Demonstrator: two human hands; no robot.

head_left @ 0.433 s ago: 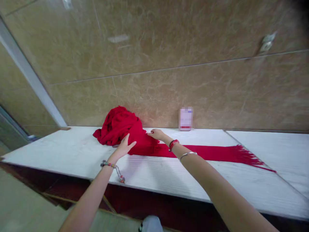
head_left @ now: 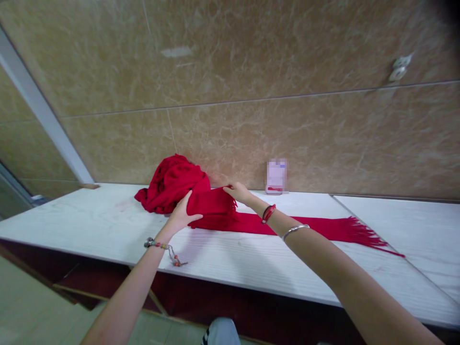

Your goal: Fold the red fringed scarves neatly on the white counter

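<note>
Trailing rightward beyond the right hand point(head_left: 237, 191), red fringed scarf point(head_left: 325, 228), its raised fold pinched in that grip.

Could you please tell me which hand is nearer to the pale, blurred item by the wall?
The right. The right hand pinches the red fabric a little left of the pale item; the left hand is farther left, by the fabric's bunched part.

Brown marbled tiles cover the wall point(head_left: 251, 57) behind a long white-topped counter point(head_left: 89, 220), its dark red shelves point(head_left: 97, 278) open above a pale tiled floor point(head_left: 21, 297).
</note>
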